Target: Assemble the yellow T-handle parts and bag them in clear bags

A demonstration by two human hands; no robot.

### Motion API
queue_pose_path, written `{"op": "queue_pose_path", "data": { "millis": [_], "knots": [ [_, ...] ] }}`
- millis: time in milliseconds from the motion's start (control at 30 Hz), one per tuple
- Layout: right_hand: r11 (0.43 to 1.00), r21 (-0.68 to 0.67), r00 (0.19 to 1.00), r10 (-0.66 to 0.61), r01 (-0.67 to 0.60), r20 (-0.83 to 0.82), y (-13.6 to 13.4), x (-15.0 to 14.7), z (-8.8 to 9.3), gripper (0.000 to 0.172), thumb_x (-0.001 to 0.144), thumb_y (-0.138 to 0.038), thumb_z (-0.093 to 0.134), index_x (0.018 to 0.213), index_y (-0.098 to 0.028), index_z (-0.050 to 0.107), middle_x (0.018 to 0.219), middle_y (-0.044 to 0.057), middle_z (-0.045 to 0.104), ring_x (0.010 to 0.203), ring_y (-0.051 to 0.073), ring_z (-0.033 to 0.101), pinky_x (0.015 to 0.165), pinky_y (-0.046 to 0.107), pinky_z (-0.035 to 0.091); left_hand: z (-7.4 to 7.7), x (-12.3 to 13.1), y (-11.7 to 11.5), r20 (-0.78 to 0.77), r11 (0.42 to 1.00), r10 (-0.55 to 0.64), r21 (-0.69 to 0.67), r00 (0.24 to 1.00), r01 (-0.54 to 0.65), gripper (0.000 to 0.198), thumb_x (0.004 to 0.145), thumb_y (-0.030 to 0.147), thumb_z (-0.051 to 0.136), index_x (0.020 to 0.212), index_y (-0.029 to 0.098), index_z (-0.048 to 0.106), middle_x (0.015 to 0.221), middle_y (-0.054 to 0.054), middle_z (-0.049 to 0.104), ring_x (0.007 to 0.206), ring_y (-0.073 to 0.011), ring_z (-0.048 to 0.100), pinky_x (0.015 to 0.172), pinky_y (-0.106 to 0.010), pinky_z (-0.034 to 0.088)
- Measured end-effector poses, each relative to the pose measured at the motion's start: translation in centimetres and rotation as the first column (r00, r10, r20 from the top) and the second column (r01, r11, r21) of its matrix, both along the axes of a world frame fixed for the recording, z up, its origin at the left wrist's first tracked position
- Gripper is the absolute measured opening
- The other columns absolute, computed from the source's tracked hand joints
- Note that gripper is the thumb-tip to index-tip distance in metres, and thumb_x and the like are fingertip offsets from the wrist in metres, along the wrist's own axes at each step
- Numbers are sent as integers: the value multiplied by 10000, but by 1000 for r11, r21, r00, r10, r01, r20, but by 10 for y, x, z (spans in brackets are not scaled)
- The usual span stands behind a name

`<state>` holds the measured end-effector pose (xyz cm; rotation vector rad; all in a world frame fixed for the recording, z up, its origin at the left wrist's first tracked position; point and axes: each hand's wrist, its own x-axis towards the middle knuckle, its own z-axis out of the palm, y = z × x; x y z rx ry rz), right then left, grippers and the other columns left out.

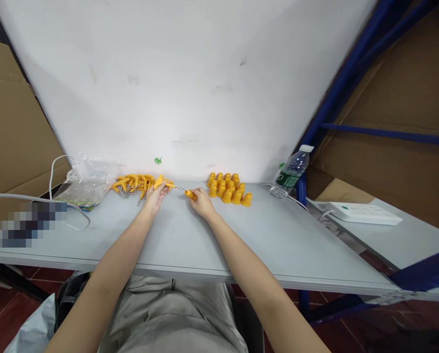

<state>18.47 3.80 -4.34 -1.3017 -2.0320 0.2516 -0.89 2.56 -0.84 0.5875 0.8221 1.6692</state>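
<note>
My left hand (156, 197) is closed around the yellow handle (158, 182) of a corkscrew-like piece. Its metal spiral (180, 188) points right, toward my other hand. In my right hand (202, 203) is a small yellow plastic piece (190, 194), gripped between the fingers close to the spiral's tip; the fingers hide part of its shape, and I cannot tell whether the two parts touch. Left of my hands lies a pile of similar yellow handles (134, 182) with metal spirals. Several yellow cup-shaped pieces (227, 195) stand in rows to the right.
Clear plastic bags (89, 181) lie at the left of the grey table (190, 240), near a white cable (52, 184). A water bottle (292, 170) leans at the right by a blue frame post (301, 196). Beyond it rests a white power strip (364, 214). A white panel (190, 98) rises behind.
</note>
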Motion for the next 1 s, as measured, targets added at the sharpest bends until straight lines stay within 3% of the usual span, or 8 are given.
{"op": "queue_pose_path", "data": {
  "millis": [167, 433, 533, 600, 767, 867, 1000],
  "knots": [
    [1000, 13, 1000, -7, 7, 2, -1, 1, 2, 331, 822, -160, 566, 1144, -173, 646, 1071, 98, 566, 1001, 214, 568, 933, 332, 445, -3, -1, 2, -64, 1000, -24, 7, 998, 25, 211, 737, 140, 740, 932, 142, 659, 735, -24, 705, 682, -102, 671, 843, -294, 554],
    [1000, 15, 1000, -23, 23, 5, -5, 0, 6, 390, 846, -182, 558, 1229, -188, 632, 1114, 113, 530, 997, 232, 568, 923, 353, 462, -4, 1, -1, -225, 999, -37, 20, 974, 42, 176, 741, 185, 748, 878, 141, 647, 848, -84, 717, 768, -143, 684, 815, -314, 552],
    [1000, 23, 1000, -7, 7, 15, -8, 0, 10, 424, 875, -168, 520, 1289, -206, 603, 1167, 116, 498, 937, 210, 575, 882, 334, 474, -4, 6, -4, -407, 996, -79, -7, 910, 84, 194, 746, 226, 744, 890, 144, 644, 904, -97, 708, 763, -177, 691, 749, -326, 551],
    [1000, 21, 1000, 0, 0, 17, -9, 1, 12, 436, 886, -153, 498, 1306, -225, 593, 1191, 109, 486, 918, 198, 573, 872, 322, 475, -5, 8, -6, -569, 998, -57, -13, 820, 60, 208, 745, 265, 742, 894, 152, 649, 942, -105, 699, 798, -222, 696, 737, -348, 548],
    [1000, 9, 1000, 9, -9, 9, -7, 7, 13, 434, 886, -159, 501, 1303, -238, 589, 1197, 95, 490, 913, 185, 569, 864, 307, 478, -8, 1, -6, -758, 983, 172, 171, 629, -63, 309, 662, 210, 798, 939, 164, 669, 1074, -138, 667, 1155, -317, 595, 1009, -398, 434],
    [998, 37, 999, 50, -49, -21, -4, 10, 12, 436, 881, -182, 514, 1309, -238, 573, 1178, 92, 511, 935, 191, 572, 882, 318, 480, -9, -5, -6, -772, 971, 224, 229, 595, -68, 353, 635, 182, 810, 960, 165, 673, 1003, -121, 657, 1158, -313, 578, 1046, -395, 392],
    [992, 76, 991, 110, -104, -80, -2, 9, 12, 450, 866, -212, 533, 1315, -172, 531, 1149, 126, 552, 982, 222, 575, 927, 374, 478, -6, -8, -8, -746, 963, 241, 263, 621, -57, 383, 632, 125, 792, 996, 183, 691, 795, -41, 616, 977, -261, 612, 993, -361, 415]
  ]
}}
